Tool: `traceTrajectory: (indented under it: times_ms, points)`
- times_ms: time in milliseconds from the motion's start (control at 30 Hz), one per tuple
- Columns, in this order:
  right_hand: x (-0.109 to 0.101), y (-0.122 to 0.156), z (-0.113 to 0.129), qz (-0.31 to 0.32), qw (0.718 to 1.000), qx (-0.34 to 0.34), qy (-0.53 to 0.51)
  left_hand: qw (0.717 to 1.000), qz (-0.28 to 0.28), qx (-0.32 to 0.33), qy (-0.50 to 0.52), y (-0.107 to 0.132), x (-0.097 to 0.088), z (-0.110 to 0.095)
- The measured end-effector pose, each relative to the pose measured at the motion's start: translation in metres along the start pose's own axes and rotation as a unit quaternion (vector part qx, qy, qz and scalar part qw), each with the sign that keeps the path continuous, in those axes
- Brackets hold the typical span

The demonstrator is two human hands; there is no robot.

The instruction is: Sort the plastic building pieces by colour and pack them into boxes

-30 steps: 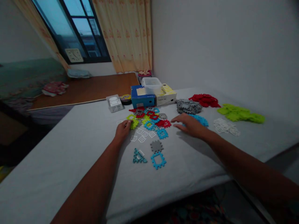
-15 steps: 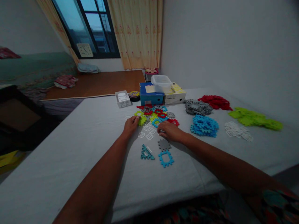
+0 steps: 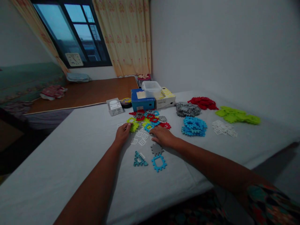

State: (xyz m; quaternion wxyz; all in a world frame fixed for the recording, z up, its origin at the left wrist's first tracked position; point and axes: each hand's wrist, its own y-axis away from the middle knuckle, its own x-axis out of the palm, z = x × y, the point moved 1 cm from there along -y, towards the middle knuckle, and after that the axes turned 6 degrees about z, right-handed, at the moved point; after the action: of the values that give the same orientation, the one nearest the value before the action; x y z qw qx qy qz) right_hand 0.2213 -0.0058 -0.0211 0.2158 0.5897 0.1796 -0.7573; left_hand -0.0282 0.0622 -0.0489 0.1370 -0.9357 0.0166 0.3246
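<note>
My left hand (image 3: pixel 122 133) rests on the grey table (image 3: pixel 70 150), its fingers curled against a green puzzle tile (image 3: pixel 134 126) at the left edge of a mixed pile of coloured tiles (image 3: pixel 148 119). My right hand (image 3: pixel 162 136) lies palm down, fingers bent, over the near edge of that pile and some small white pieces (image 3: pixel 140 138). What lies under its fingers is hidden. Just in front of it lie a grey tile (image 3: pixel 156 148), a blue square frame tile (image 3: pixel 158 162) and a teal triangle tile (image 3: pixel 139 159).
Sorted heaps lie to the right: blue (image 3: pixel 194 126), grey (image 3: pixel 188 109), red (image 3: pixel 202 102), green (image 3: pixel 236 114), white (image 3: pixel 224 128). At the back stand a blue box (image 3: pixel 142 100), a clear tub (image 3: pixel 152 88), a white-yellow box (image 3: pixel 166 97) and a small white box (image 3: pixel 114 106).
My right hand has come left from the blue heap to the near edge of the mixed pile. The left hand has stayed by the green tile. The camera view has swayed.
</note>
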Motion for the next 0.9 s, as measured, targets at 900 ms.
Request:
traceTrajectory:
  times_ms: [900]
  points:
    - [-0.047, 0.226, -0.265, -0.402, 0.813, 0.365, -0.210, 1.000, 0.003, -0.010, -0.029, -0.001, -0.004, -0.003]
